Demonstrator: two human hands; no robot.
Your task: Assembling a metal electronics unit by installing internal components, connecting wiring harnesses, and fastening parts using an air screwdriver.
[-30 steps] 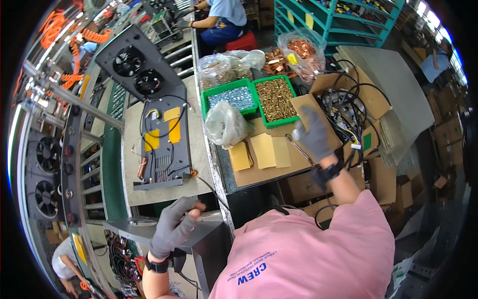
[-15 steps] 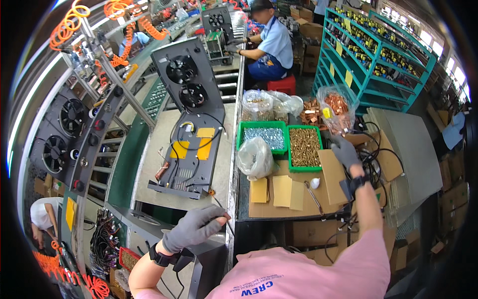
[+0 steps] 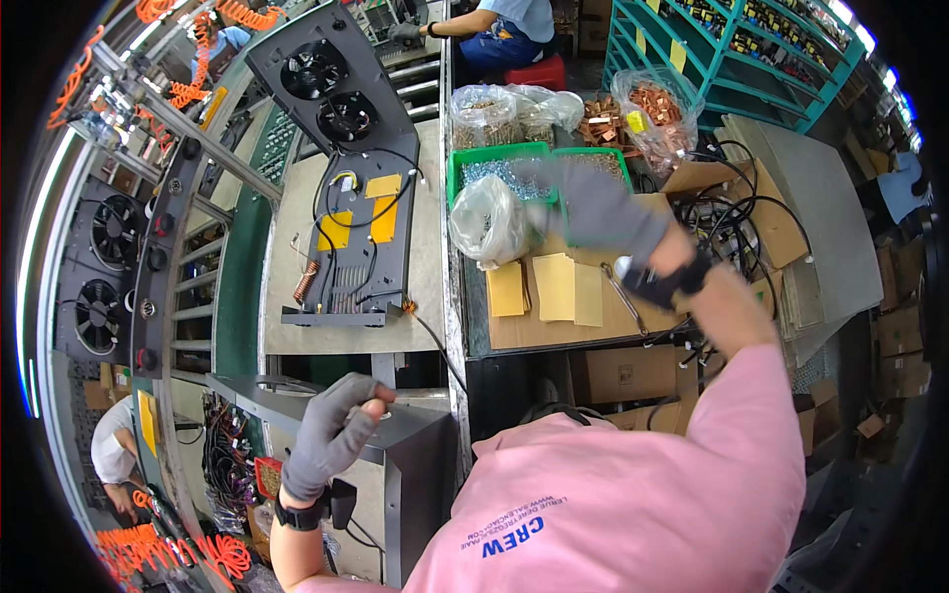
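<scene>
My right hand (image 3: pixel 608 208), in a grey glove, is smeared by motion above the green tray of brass-coloured screws (image 3: pixel 593 154); its fingers do not show clearly. Close by stand the green tray of silver screws (image 3: pixel 457 180) and a clear plastic bag (image 3: pixel 486 219). My left hand (image 3: pixel 331 435), gloved with bare fingertips, is held over a dark grey metal housing (image 3: pixel 420 427). Its fingers curl toward the thumb, and whatever they may pinch is hidden. Beyond it lies a grey metal chassis (image 3: pixel 361 259) with an upright panel bearing two black fans (image 3: pixel 331 94) and loose black cables.
Yellow paper pads (image 3: pixel 568 292) and a metal hand tool (image 3: pixel 625 298) lie on cardboard at the right. Farther right are a carton of black cables (image 3: pixel 736 203) and bagged copper parts (image 3: pixel 657 109). A co-worker (image 3: pixel 499 35) sits at the far end, beside a teal rack (image 3: pixel 732 59).
My right hand has swung left from the cable carton to above the screw trays. My left hand has moved slightly left and down, away from the black cable end. The view has tilted downward.
</scene>
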